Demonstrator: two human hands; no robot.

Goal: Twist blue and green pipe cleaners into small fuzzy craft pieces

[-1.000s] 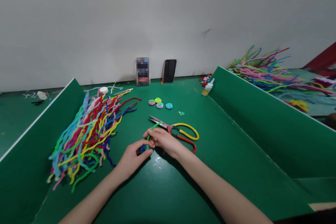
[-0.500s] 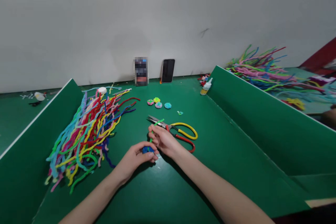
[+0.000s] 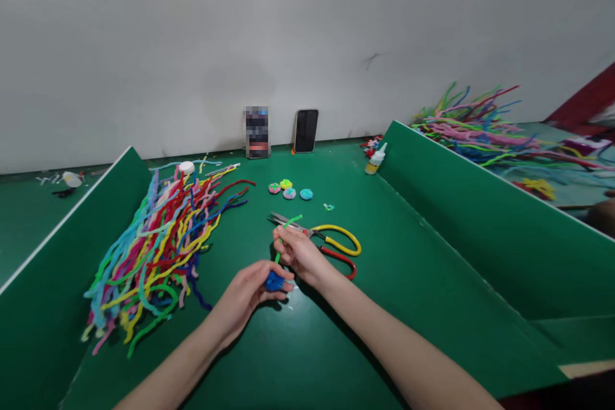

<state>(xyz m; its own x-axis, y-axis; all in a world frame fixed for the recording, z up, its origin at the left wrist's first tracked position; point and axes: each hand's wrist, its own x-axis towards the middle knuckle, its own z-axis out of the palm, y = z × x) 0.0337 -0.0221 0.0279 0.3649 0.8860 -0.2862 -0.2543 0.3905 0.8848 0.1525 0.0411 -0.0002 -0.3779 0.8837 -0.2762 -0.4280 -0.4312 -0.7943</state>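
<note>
My left hand [image 3: 257,285] is closed around a small round blue piece [image 3: 274,280] near the middle of the green table [image 3: 298,346]. A green pipe cleaner [image 3: 293,220] runs up from the blue piece, and my right hand [image 3: 293,248] pinches it, its tip sticking out above the fingers. Scissors [image 3: 343,240] with one yellow and one red handle lie just beyond my right hand, partly covered by it. Farther back are several small round pieces [image 3: 289,193] in pink, yellow and blue, beside tiny green scraps [image 3: 328,207].
Many coloured pipe cleaners [image 3: 163,230] are heaped at left. Two phones [image 3: 306,131] lean on the grey wall. A glue bottle [image 3: 375,160] stands by the right green divider [image 3: 480,224]; more pipe cleaners [image 3: 480,128] lie beyond it. A white cap [image 3: 186,168] is at the back left.
The fingers of my left hand have shifted around the blue piece, which now shows more fully and sits slightly lower. My right hand still pinches the green pipe cleaner.
</note>
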